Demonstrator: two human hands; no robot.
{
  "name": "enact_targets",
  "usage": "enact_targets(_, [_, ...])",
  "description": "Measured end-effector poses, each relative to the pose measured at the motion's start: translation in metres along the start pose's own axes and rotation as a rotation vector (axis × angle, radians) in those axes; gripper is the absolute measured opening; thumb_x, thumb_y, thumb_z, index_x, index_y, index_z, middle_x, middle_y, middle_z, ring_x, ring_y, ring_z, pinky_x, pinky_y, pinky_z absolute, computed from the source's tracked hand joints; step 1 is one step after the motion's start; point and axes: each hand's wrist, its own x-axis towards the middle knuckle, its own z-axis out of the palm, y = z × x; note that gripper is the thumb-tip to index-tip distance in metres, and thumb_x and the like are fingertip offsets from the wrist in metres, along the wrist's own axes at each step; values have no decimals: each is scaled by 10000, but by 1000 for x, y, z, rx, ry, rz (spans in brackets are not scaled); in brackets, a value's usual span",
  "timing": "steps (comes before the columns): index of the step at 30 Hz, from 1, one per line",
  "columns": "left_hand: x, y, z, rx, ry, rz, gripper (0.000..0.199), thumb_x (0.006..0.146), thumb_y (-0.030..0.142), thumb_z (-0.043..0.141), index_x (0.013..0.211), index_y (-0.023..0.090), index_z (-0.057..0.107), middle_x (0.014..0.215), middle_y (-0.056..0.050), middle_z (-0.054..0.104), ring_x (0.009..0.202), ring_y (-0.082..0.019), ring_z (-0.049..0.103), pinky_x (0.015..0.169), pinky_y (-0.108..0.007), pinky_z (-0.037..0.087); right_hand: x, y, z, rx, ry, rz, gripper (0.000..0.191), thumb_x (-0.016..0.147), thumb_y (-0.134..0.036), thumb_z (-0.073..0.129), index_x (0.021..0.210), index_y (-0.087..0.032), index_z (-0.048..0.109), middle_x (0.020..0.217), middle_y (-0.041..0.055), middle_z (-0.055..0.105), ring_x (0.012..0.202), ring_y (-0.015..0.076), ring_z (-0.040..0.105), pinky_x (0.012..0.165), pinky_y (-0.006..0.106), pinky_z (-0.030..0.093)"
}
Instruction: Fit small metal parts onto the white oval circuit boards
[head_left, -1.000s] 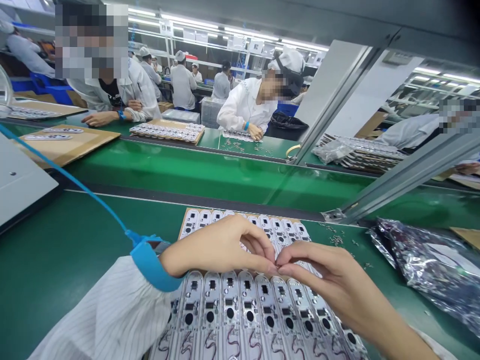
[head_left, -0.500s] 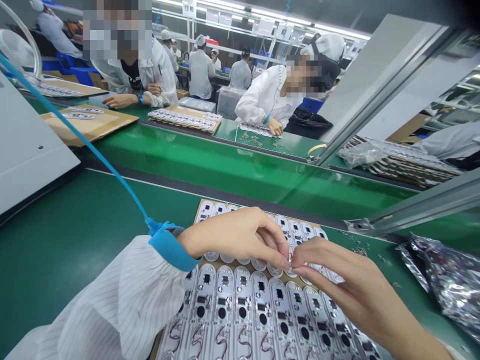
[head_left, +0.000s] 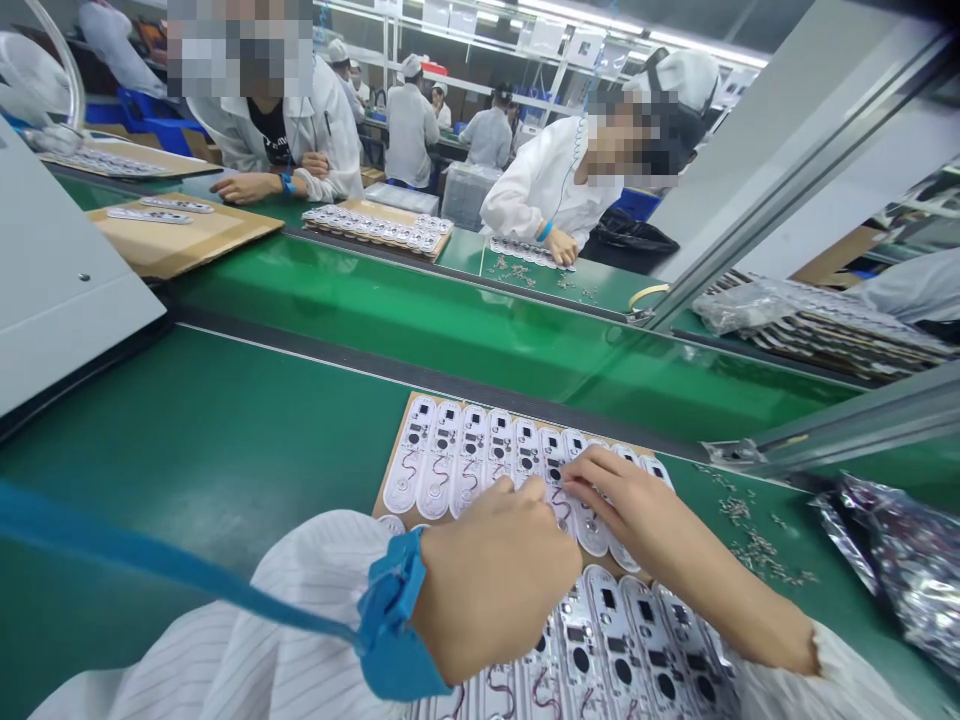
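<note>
Left hand [head_left: 491,585] and right hand [head_left: 637,510] close but apart, fingertips down on white circuit boards [head_left: 465,460], laid in rows on a cardboard sheet [head_left: 391,478] on the green desk [head_left: 225,430]; any pinch: can't tell. Blue wrist strap [head_left: 390,620] likely for grounding.

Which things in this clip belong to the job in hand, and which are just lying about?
Job: white oval circuit boards on brown cardboard, under the left hand and right hand.
Lying about: crinkled silver foil bag, pale grey metal panel.

Left hand [head_left: 491,580] curled downward, right hand [head_left: 637,510] fingers extended.
</note>
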Motion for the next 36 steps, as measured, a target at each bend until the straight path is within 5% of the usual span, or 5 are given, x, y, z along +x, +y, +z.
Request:
enact_targets(5, [2, 3, 3, 69, -181, 16, 212, 871, 72, 490, 864, 135, 692, 1015, -125, 679, 1049, -257, 521, 859, -379, 457, 9, 1, 0, -97, -80, -101, 288, 985, -98, 359, 908, -176, 625, 879, 62, 610, 731, 183, 641, 630, 306, 523])
enact_targets(11, [3, 1, 2, 60, -152, 40, 210, 901, 111, 486, 962, 117, 687, 1124, -137, 675, 1090, -262, 534, 874, -411, 463, 18, -5, -5, -173, -64, -104, 255, 951, -107, 450, 753, -183, 593, 761, 35, 597, 592, 144, 593, 536, 266, 438])
enact_targets(20, [3, 1, 3, -5, -136, 22, 170, 857, 140, 561, 791, 143, 718, 1073, -146, 708, 1090, -270, 571, 911, -416, 465, 26, -10, -10, -403, -154, -278, 282, 686, 74, 527, 769, -185, 600, 768, 52, 613, 606, 168, 570, 557, 290, 449])
enact_targets(30, [0, 4, 7, -51, -128, -25, 181, 836, 81, 545, 855, 116, 722, 1180, -165, 668, 1141, -277, 563, 974, -430, 444, 38, -9, -10, -411, -275, -338, 240, 729, 45, 592, 775, -186, 640, 816, 47, 656, 696, 176, 613, 664, 298, 501])
enact_targets(36, [1, 7, -2, -42, -195, -28, 176, 849, 106, 569, 925, 92, 728, 1340, -192, 588, 1264, -300, 507, 1074, -461, 391, 24, -11, -19, -258, -150, -209, 170, 832, -42, 567, 764, -196, 588, 796, 32, 612, 629, 158, 593, 564, 280, 455])
